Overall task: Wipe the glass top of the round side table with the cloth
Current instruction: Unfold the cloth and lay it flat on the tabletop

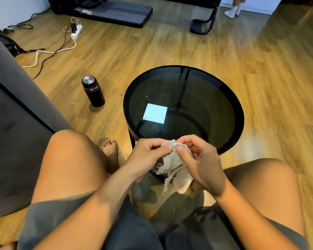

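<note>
- We hold the cloth (173,168) in both hands, over the near edge of the round side table (241,116) and between our bare knees; it is a pale, crumpled, frayed rag, and its lower end hangs loose below the hands
- Our left hand (148,156) pinches the top of the cloth between thumb and curled fingers; our right hand (203,164) curls round it just beside, thumb pressed onto the fabric; the two thumbs nearly meet
- The cloth looks lifted off the glass top (202,98); whether its hanging end brushes the rim, we cannot tell
- The glass top is dark and smoky, set in a black ring; a bright square reflection (155,113) lies on it left of centre; the table's legs and lower ring show through the glass
- A black flask (93,91) with a steel lid stands upright on the wooden floor (260,69), left of the table and apart from it
- A dark grey sofa (16,109) fills the left side; one bare foot (109,150) rests on the floor near the table leg
- Farther off, a white power strip (76,31) lies among cables; a person's white-socked feet (234,9) stand at the top right
</note>
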Motion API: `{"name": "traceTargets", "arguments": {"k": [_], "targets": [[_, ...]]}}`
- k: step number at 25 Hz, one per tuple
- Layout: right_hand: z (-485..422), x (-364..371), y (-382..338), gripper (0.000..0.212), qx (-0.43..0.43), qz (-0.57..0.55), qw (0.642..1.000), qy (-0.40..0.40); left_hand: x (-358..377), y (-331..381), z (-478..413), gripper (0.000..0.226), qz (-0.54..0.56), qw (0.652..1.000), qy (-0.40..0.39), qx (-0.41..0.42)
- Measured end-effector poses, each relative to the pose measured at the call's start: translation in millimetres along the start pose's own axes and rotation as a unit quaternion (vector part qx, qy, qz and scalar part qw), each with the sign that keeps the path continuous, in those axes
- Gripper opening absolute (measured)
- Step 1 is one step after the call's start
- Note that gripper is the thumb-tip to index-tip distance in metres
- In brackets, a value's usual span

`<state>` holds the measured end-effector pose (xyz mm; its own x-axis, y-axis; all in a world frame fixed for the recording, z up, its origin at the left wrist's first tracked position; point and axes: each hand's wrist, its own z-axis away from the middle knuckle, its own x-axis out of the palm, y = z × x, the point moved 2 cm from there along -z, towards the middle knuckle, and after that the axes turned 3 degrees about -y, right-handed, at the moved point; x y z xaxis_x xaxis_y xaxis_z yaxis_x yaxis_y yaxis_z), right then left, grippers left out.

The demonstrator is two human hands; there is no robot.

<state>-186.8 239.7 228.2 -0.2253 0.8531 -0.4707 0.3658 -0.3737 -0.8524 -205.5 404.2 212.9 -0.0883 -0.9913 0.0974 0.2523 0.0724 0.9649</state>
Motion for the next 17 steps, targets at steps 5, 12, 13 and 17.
{"name": "traceTargets", "arguments": {"k": [5, 12, 13, 17], "targets": [[0, 0, 8, 0.016, 0.006, 0.002, 1.0, -0.005, 1, 0, 1, 0.024, -0.038, 0.997, -0.063, -0.009], [0, 5, 11, 0.024, 0.015, -0.043, 0.999, -0.004, 0, 0, 1, 0.028, -0.071, 0.99, -0.125, 0.004], [0, 6, 12, 0.022, 0.02, -0.046, 0.999, 0.0, 1, -1, 1, 0.026, -0.077, 0.988, -0.13, 0.007], [3, 8, 13, 0.025, 0.047, -0.028, 0.998, -0.006, 1, -2, 0, 0.022, -0.158, 0.978, -0.118, 0.064]]}}
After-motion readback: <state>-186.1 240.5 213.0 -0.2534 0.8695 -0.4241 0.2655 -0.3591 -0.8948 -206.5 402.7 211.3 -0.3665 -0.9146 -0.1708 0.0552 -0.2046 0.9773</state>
